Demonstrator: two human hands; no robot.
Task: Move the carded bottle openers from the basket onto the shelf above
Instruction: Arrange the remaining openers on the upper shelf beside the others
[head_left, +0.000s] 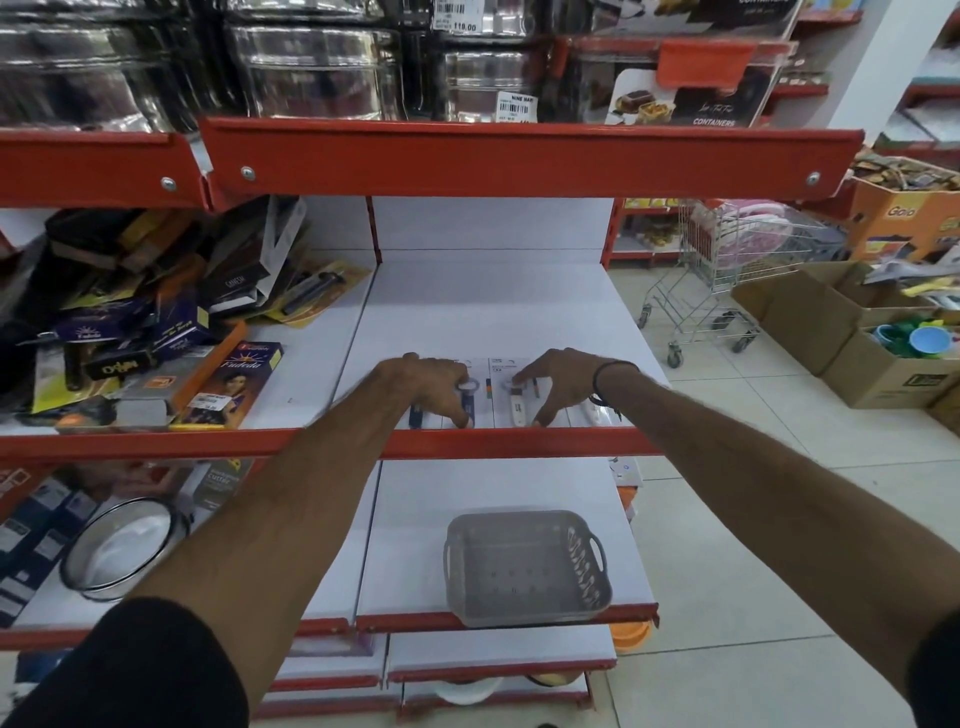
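Note:
Several carded bottle openers lie flat in a row at the front of the white shelf (467, 306). My left hand (423, 384) rests with spread fingers on the blue-handled openers (467, 402). My right hand (558, 382) hovers over the white-handled openers (517, 405), fingertips touching their card. One more white opener (592, 413) shows beside my right wrist. The grey plastic basket (524, 569) stands on the shelf below, near its front edge, with nothing visible inside it.
Boxed goods are piled on the left half of the same shelf (156, 338). Steel pots (311, 67) fill the shelf above. A glass-lidded pan (124, 545) sits lower left. A shopping trolley (727, 270) and cardboard boxes (857, 353) stand on the tiled floor at right.

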